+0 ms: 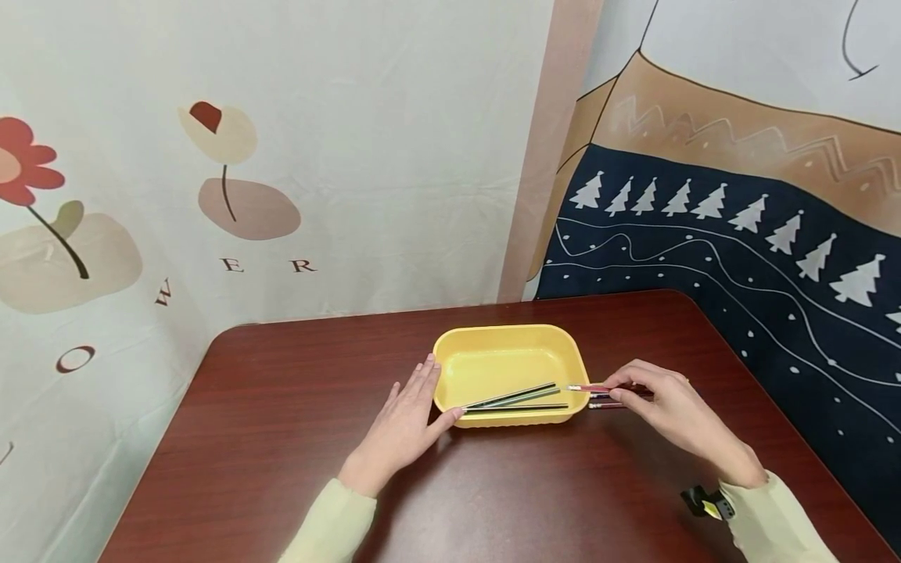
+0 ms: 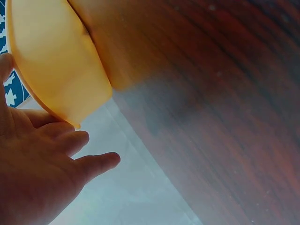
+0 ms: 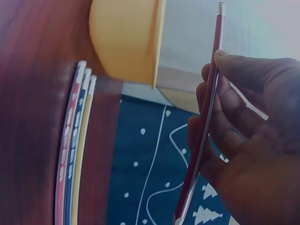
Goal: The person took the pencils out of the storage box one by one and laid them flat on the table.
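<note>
A yellow plastic tray (image 1: 514,331) stands on the table. Inside it, along the near side, lie three dark, thin pencils (image 1: 517,407). My left hand (image 1: 401,430) rests against the tray's left end, its fingers extended along the rim and the thumb at the near left corner. Between thumb and fingers, my right hand (image 1: 676,410) pinches a dark red pencil (image 3: 217,40) with a white eraser end. In the head view that eraser end reaches over the tray's right rim. Below it, on the table beside the tray, a red pencil (image 3: 69,117), a blue pencil (image 3: 76,131) and a yellow pencil (image 3: 84,126) lie side by side.
The dark reddish wooden table (image 1: 281,438) has rounded far corners. Behind it hangs a pale cloth (image 1: 394,156) with flowers and letters. A navy cloth (image 1: 669,250) with white trees hangs along the right side.
</note>
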Demonstrator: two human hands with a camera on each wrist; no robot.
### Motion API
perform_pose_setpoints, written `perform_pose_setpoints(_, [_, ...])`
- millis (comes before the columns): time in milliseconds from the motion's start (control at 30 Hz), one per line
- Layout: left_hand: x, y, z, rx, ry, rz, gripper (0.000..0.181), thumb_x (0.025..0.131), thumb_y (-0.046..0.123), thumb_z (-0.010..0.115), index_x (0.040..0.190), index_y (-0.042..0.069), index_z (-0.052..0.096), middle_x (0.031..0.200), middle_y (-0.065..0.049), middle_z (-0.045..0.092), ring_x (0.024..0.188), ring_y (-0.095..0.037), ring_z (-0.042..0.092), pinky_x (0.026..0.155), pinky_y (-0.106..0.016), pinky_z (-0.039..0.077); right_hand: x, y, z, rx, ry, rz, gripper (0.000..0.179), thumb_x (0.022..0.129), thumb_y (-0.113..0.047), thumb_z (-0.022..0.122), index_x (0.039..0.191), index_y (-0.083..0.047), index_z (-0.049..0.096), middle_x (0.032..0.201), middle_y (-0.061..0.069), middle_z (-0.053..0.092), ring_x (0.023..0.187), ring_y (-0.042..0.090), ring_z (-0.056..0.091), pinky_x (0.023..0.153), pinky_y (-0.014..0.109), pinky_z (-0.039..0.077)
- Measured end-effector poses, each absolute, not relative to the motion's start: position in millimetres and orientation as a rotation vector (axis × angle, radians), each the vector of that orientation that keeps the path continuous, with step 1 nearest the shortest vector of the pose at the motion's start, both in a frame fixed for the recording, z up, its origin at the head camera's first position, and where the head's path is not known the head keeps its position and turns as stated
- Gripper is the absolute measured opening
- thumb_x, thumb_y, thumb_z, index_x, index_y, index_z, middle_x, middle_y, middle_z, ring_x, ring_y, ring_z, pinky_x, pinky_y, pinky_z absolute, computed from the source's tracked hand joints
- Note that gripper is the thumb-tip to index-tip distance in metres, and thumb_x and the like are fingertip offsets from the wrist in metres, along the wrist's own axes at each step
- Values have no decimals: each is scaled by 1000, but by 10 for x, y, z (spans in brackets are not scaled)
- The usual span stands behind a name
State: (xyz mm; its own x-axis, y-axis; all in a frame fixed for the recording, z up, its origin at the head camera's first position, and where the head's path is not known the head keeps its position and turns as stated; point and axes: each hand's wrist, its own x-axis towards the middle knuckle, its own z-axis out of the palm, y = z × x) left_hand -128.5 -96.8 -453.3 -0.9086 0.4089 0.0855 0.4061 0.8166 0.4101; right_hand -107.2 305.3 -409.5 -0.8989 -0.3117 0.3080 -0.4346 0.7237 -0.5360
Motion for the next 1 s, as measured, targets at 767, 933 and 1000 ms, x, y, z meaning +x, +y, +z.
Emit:
perform_pose_setpoints(767, [-1299,-977,-4531,683,2983,666,89,103,63,49,162,-1,28,170,-15,20,156,-34,23,120,-64,24,-1006,3403,-4351,579,-2725,826,27,88,-2,81,97,-27,75,96,-15,68,81,3,54,69,22,49])
perform_pose_setpoints(933, [-1301,-979,-4534,677,2982,666,89,103,63,49,162,-1,28,170,-16,21,156,-34,22,121,-63,23,-1004,3442,-4405,558,-2747,803,27,88,-3,81,96,-28,74,95,-16,66,82,4,53,68,23,50])
perform_pose_setpoints(1000, [-1302,-979,-4535,676,2983,668,89,103,62,50,162,-1,28,170,-16,21,156,-34,23,121,-64,23,-1003,3457,-4428,556,-2751,801,27,88,-4,81,95,-28,74,94,-16,66,82,4,52,68,23,50])
